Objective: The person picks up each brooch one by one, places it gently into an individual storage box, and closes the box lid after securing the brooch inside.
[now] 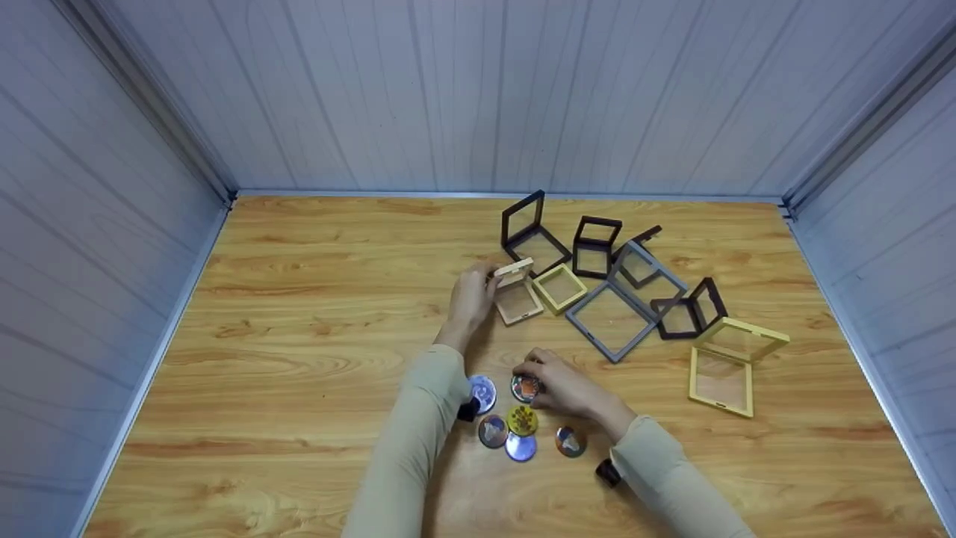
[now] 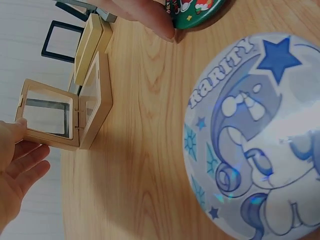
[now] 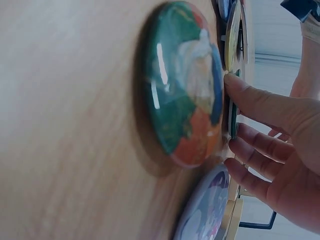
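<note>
My left hand pinches the raised lid of a small beige hinged display frame, thumb on the lid's edge in the left wrist view. The frame's base rests on the table. My right hand holds a round button badge with a green rim by its edges, thumb on one side and fingers on the other. Beneath my left wrist lies a white and blue badge lettered RARITY. Close to my right hand are a yellow badge and a green and orange one.
A yellow frame sits right beside the beige one. Beyond stand dark open frames, a large grey one and, at right, another yellow one. A dark badge and a bluish badge lie nearer. Panel walls enclose the wooden table.
</note>
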The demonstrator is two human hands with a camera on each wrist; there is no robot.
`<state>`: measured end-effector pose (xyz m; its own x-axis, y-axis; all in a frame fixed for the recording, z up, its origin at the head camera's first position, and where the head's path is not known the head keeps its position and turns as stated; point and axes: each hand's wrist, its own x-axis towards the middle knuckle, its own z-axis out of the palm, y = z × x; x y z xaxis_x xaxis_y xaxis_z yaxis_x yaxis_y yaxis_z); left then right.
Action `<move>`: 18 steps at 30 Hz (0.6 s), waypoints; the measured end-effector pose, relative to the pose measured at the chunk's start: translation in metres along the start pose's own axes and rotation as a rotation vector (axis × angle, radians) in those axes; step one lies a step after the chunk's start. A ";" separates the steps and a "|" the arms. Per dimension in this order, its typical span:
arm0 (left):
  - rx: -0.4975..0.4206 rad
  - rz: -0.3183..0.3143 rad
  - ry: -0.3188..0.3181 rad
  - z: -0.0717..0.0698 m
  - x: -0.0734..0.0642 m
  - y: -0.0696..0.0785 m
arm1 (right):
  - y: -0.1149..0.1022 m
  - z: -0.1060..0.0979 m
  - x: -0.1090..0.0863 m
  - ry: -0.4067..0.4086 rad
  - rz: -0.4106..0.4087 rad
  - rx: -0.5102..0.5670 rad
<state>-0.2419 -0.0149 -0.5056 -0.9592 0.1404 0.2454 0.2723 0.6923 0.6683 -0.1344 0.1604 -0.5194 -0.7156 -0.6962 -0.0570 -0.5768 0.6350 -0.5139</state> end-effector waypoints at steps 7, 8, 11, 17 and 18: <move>-0.017 0.007 0.016 -0.002 -0.008 -0.001 | 0.002 0.002 0.001 0.014 0.021 0.028; -0.027 0.008 0.021 -0.002 -0.010 -0.001 | 0.002 0.002 0.001 0.016 0.029 0.030; -0.051 0.014 0.039 -0.002 -0.015 -0.002 | 0.001 0.002 0.001 0.026 0.062 0.050; -0.062 0.011 0.040 -0.005 -0.023 -0.002 | 0.000 0.002 0.002 0.060 0.151 0.086; -0.063 0.012 0.038 -0.005 -0.025 -0.002 | 0.000 0.002 0.002 0.068 0.170 0.088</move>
<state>-0.2182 -0.0232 -0.5093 -0.9524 0.1206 0.2799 0.2896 0.6442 0.7079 -0.1353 0.1578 -0.5212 -0.8262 -0.5556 -0.0932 -0.4110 0.7076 -0.5747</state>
